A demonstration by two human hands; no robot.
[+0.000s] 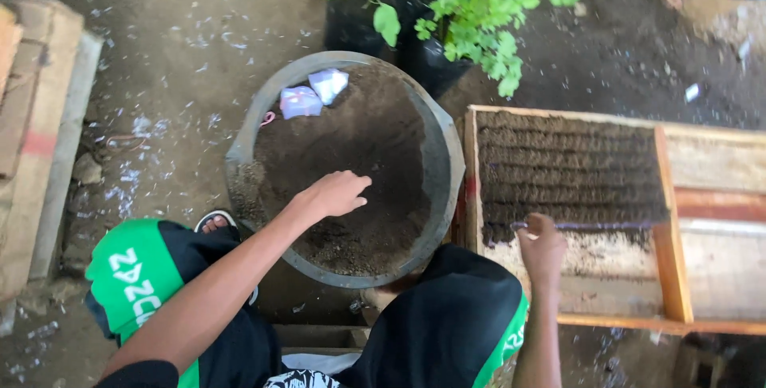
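The left hand (335, 194) lay loosely curled, holding nothing, on soil in the round basin (443, 156). Right of it, the right hand (541, 246) pinched something small at the wooden tray's (669, 228) near soil rows.

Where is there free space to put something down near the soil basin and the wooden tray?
Free: the bare boards of the wooden tray, right of its slat, and the ground left of the basin. Crowded: the basin soil under the left hand, the packets, and the soil rows by the right hand.
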